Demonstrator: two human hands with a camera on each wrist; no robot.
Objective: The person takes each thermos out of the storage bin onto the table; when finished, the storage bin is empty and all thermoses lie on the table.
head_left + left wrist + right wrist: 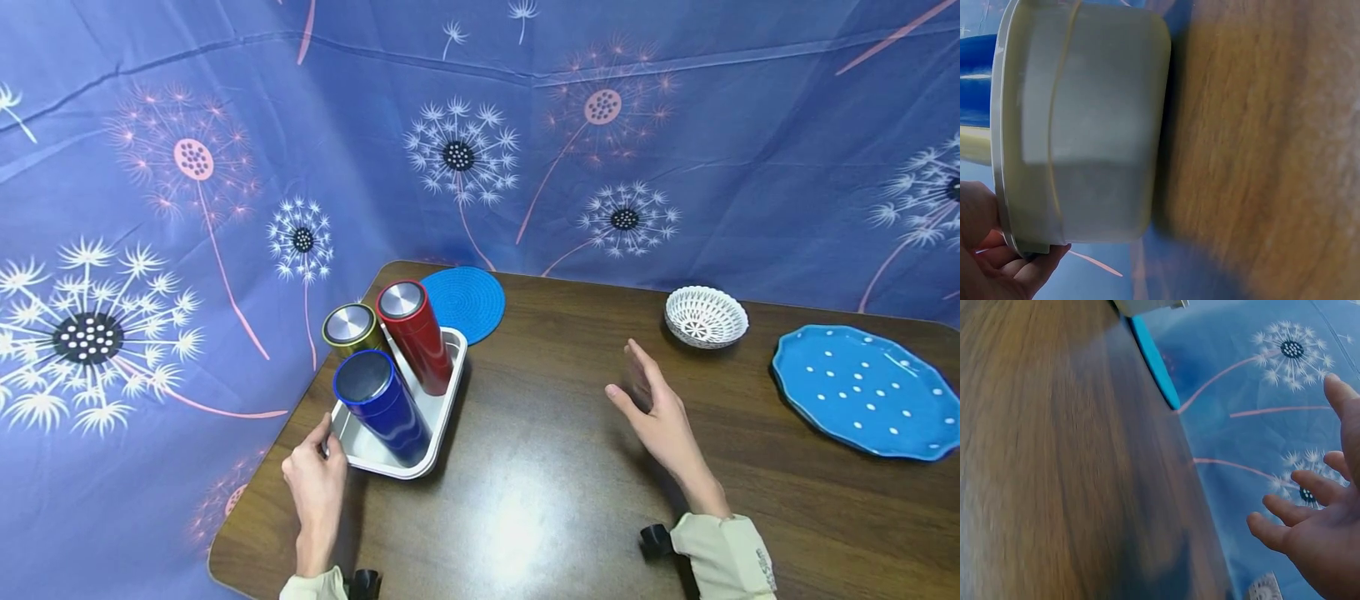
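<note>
sleeves: pale beige cuffs end at both wrists, loose and creased
right sleeve point(723, 554): faint small print along the cuff
wrist mounts: small black fittings sit by each cuff
left hand point(317, 483), right hand point(660, 417): bare, ungloved

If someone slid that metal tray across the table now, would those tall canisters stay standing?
Probably wobbly. The red canister, blue canister and gold canister are tall and narrow, so a jerk could tip them. The tray has low walls, little support. The left hand holds one corner only.
</note>
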